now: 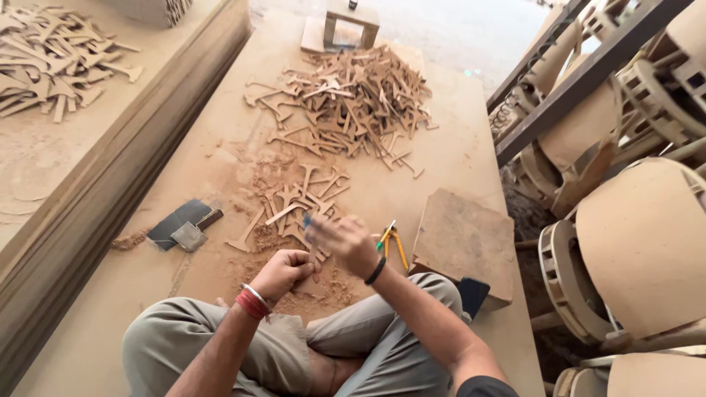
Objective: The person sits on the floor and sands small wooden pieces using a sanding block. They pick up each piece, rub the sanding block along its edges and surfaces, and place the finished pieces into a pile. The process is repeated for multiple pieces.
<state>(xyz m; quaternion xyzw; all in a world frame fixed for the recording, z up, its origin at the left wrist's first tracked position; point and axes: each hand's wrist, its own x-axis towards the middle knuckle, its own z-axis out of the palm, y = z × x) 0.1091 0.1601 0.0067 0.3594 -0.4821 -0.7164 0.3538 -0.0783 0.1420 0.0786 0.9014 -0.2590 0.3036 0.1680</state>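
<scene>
I sit cross-legged on a wide fibreboard panel [471, 125]. My left hand [283, 270], with red thread and a metal bangle at the wrist, is closed on a thin brown cut-out piece [315, 259] held low over a heap of sawdust [323, 290]. My right hand [344, 241], blurred by motion, is curled over the same piece and seems to grip a small blue-tipped tool [307, 219]. Just beyond my hands lies a small cluster of similar flat cut-out pieces [298, 202].
A large pile of cut-outs [353, 99] lies farther ahead. Pliers with yellow-green handles [392, 241] and a square board block [465, 239] are to the right, dark sandpaper [180, 224] to the left. Stacked boards [110, 176] edge the left; curved wooden parts [640, 235] crowd the right.
</scene>
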